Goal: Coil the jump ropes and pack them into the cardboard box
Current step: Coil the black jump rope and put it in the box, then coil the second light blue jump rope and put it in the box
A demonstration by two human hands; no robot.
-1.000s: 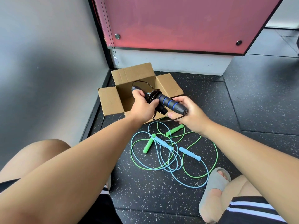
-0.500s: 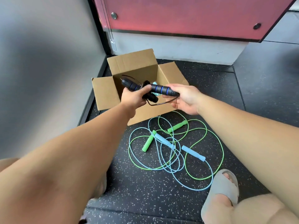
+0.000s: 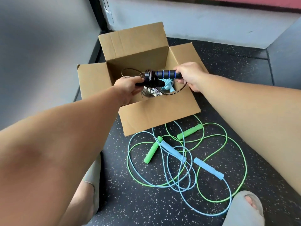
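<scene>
The left hand (image 3: 130, 86) and right hand (image 3: 189, 75) each gripped a handle of the coiled black rope (image 3: 164, 74) above the box (image 3: 156, 111), with other ropes (image 3: 167, 86) seemingly packed beneath them, while the green rope (image 3: 150, 152) and blue rope (image 3: 208, 168) lay uncoiled nearer the body.

Setting: probably a gym or fitness room. Floor of black rubber tiles (image 3: 146, 207) with white speckle, seams visible. Grey wall (image 3: 40, 46) along the left edge, pale plinth (image 3: 195, 26) under a red panel (image 3: 260, 5) at the far edge. Loose jump ropes (image 3: 208, 170) on the floor.
</scene>
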